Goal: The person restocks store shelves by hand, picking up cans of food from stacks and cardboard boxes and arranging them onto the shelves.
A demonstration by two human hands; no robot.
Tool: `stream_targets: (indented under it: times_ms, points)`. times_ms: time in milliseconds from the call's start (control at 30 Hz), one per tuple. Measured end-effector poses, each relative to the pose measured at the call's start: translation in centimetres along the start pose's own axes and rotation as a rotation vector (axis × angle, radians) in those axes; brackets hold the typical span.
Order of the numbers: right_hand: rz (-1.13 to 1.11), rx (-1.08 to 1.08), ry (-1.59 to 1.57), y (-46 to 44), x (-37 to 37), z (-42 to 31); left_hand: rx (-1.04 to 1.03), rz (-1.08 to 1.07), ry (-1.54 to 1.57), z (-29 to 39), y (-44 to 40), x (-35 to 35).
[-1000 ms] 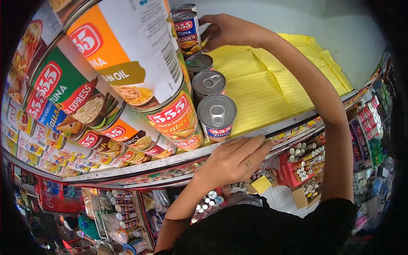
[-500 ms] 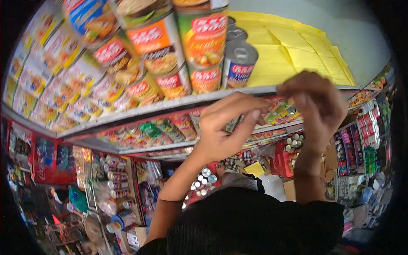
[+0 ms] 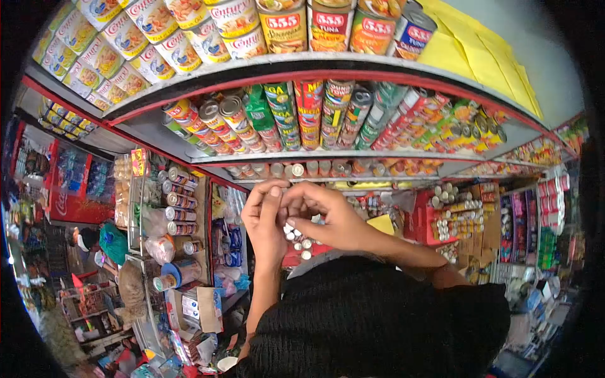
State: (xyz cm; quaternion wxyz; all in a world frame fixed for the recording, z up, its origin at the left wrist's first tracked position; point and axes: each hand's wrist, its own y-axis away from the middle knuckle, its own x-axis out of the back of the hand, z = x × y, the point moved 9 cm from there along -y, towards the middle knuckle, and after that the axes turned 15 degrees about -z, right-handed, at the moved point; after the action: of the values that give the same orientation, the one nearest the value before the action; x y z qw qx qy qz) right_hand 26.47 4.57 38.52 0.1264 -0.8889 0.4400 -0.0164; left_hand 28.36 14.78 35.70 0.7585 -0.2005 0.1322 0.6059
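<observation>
My left hand [image 3: 265, 214] and my right hand [image 3: 331, 217] meet below the shelves, their fingertips close together. The left fingers are curled, with the thumb against them. My right hand bends toward the left one, fingers closed in and thumb lower down. Whatever lies between the fingers, if anything, is hidden. Above stand the nearest rows of cans: tall green Mega cans [image 3: 279, 104], red Mega cans [image 3: 309, 104] and Young's Town cans [image 3: 338, 104]. On the top shelf are 555 tuna cans [image 3: 329, 28] and Century Tuna cans [image 3: 150, 19].
Yellow sheeting [image 3: 482, 47] covers the right part of the top shelf. The shelf edge [image 3: 302, 63] runs across above my hands. Below are a red box [image 3: 425, 220], an open carton [image 3: 205, 309] and a rack of cans [image 3: 181, 211]. A person [image 3: 85, 239] is at the far left.
Both hands have come down from the top shelf edge and drawn together; my right hand has moved left. The view has tilted lower, showing more of the second shelf.
</observation>
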Motion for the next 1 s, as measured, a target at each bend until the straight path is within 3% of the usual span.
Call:
stream_targets:
  times_ms: [167,433,633,800,867,1000]
  points:
    - [-0.080,-0.165,0.016,0.7,-2.3,2.0,0.111,-0.013,-0.117,-0.3,2.7,2.5]
    - [0.014,-0.193,-0.019,1.9,-4.1,3.7,0.155,-0.084,-0.093,-0.1,3.9,3.7]
    - [0.180,-0.090,-0.040,3.4,-2.8,3.7,0.176,-0.215,-0.202,0.1,4.1,1.4]
    - [0.338,-0.070,-0.048,5.5,-1.3,2.3,0.153,-0.442,-0.070,-0.4,4.3,-1.4]
    - [0.421,0.052,-0.020,6.8,-0.9,1.3,0.152,-0.473,-0.051,-0.7,4.4,-2.4]
    - [0.501,0.077,-0.026,9.5,-0.8,0.1,0.197,-0.528,-0.053,-1.8,5.0,-4.4]
